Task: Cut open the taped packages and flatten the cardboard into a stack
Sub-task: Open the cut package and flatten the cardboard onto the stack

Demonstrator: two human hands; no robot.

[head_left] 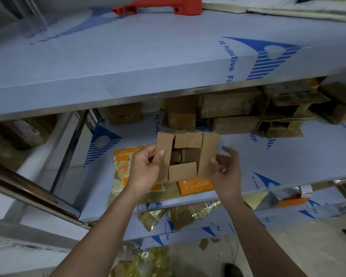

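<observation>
I can read "PE Protective Fi" in blue along the front edge of the top shelf [231, 62], beside a blue striped logo. On the middle shelf [288, 156], "PE Prot" shows at the far side, "ilm" farther right, and a small "PE Prote" at the near right edge. The orange packets [196, 184] carry print too blurred for me to read.
</observation>
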